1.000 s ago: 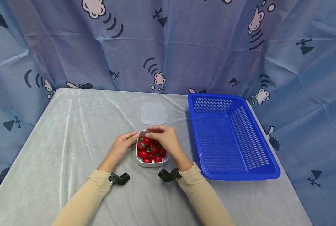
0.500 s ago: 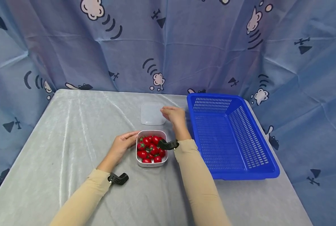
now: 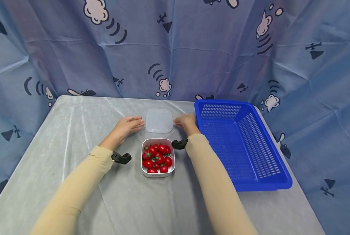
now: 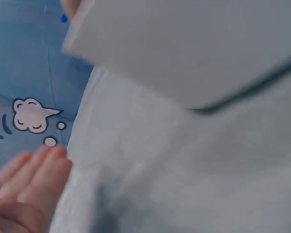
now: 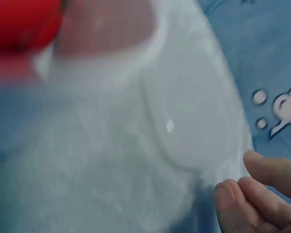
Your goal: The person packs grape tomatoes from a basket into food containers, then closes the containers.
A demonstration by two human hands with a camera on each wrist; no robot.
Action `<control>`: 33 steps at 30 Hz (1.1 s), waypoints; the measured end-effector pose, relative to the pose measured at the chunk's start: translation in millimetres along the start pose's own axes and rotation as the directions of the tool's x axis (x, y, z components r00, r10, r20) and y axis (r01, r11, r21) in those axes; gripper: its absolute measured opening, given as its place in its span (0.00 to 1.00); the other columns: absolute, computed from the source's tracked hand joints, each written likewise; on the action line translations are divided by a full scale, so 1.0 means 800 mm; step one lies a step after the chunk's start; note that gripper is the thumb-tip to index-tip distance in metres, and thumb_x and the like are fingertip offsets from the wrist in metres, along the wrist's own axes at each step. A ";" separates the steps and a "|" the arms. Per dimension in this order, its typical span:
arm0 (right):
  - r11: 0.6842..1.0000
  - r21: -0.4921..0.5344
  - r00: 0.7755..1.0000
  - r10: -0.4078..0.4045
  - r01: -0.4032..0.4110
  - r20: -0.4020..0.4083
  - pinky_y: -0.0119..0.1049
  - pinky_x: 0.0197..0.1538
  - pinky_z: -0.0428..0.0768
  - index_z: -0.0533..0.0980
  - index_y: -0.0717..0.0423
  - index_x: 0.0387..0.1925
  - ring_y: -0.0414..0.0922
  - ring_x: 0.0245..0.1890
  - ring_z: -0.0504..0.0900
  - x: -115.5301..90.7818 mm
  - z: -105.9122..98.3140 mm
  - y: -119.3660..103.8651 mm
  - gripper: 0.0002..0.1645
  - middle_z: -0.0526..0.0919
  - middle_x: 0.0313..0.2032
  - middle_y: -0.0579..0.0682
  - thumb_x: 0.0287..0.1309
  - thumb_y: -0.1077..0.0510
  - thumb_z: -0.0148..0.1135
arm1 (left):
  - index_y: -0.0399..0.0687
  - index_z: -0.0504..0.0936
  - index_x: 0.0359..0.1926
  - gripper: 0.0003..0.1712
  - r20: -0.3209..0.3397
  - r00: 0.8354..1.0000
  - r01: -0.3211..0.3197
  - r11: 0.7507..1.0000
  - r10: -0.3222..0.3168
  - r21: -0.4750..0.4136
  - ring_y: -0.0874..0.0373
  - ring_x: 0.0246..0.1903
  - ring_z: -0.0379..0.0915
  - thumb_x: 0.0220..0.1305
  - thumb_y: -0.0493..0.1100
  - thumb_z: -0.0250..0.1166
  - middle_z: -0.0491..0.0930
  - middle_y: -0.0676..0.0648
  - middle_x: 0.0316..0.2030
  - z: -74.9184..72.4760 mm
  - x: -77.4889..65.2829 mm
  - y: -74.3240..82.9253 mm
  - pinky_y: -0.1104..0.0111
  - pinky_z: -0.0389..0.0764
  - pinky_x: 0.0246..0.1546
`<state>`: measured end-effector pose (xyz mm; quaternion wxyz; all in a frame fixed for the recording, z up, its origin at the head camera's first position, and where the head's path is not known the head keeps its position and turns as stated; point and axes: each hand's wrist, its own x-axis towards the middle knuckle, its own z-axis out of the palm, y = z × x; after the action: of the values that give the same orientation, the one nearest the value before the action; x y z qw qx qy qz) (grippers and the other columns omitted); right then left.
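Observation:
A clear, flat, rounded-square lid (image 3: pixel 159 121) lies on the cloth-covered table. My left hand (image 3: pixel 129 126) is just left of it, fingers extended toward its edge and holding nothing. On the other side, my right hand (image 3: pixel 187 123) is at the lid's right edge, its fingers relaxed; in the right wrist view the fingers (image 5: pixel 254 204) are apart from the lid (image 5: pixel 194 107). Nearer me stands a white box (image 3: pixel 156 175) filled with several red cherry tomatoes (image 3: pixel 160 159). In the left wrist view the box's white side (image 4: pixel 184 48) is blurred and close to the camera.
A large blue plastic basket (image 3: pixel 236 187) stands on the right side of the table, close to my right forearm. A blue patterned curtain (image 3: pixel 175 49) hangs behind the pale table cloth (image 3: pixel 83 130).
My right hand has left the tomatoes and moved away from me to the lid's right side. My left hand has let go of the box and moved forward to the lid's left side.

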<state>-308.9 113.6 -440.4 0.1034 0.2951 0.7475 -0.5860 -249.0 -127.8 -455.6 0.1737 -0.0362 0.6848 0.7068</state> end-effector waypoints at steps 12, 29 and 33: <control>0.994 0.000 0.979 0.110 -0.111 0.173 0.38 0.56 0.84 0.78 0.70 0.53 0.48 0.44 0.87 0.012 0.007 -0.002 0.22 0.85 0.51 0.60 0.56 0.71 0.68 | 0.25 0.60 0.70 0.32 -0.041 0.973 0.226 0.972 -0.229 -0.056 0.42 0.69 0.65 0.71 0.35 0.58 0.64 0.33 0.70 0.002 0.053 0.012 0.62 0.72 0.68; 0.992 -0.118 0.955 0.082 -0.049 0.286 0.29 0.36 0.86 0.78 0.68 0.56 0.39 0.22 0.82 -0.013 -0.008 -0.031 0.22 0.83 0.29 0.52 0.59 0.70 0.65 | 0.25 0.72 0.60 0.22 -0.049 0.973 0.223 0.973 -0.226 -0.057 0.66 0.27 0.81 0.67 0.29 0.60 0.80 0.53 0.28 -0.005 0.045 0.031 0.72 0.86 0.44; 0.990 -0.131 0.918 0.009 0.047 0.397 0.35 0.50 0.84 0.76 0.69 0.57 0.38 0.26 0.83 -0.033 -0.026 -0.044 0.22 0.82 0.26 0.48 0.62 0.66 0.65 | 0.25 0.70 0.62 0.23 -0.004 0.986 0.165 0.981 -0.166 -0.100 0.66 0.30 0.82 0.69 0.30 0.59 0.81 0.55 0.30 -0.012 0.029 0.044 0.72 0.86 0.45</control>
<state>-303.5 119.6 -392.8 0.2673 0.1552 0.7526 -0.5815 -282.7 -133.0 -429.3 0.2255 -0.1059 0.6444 0.7229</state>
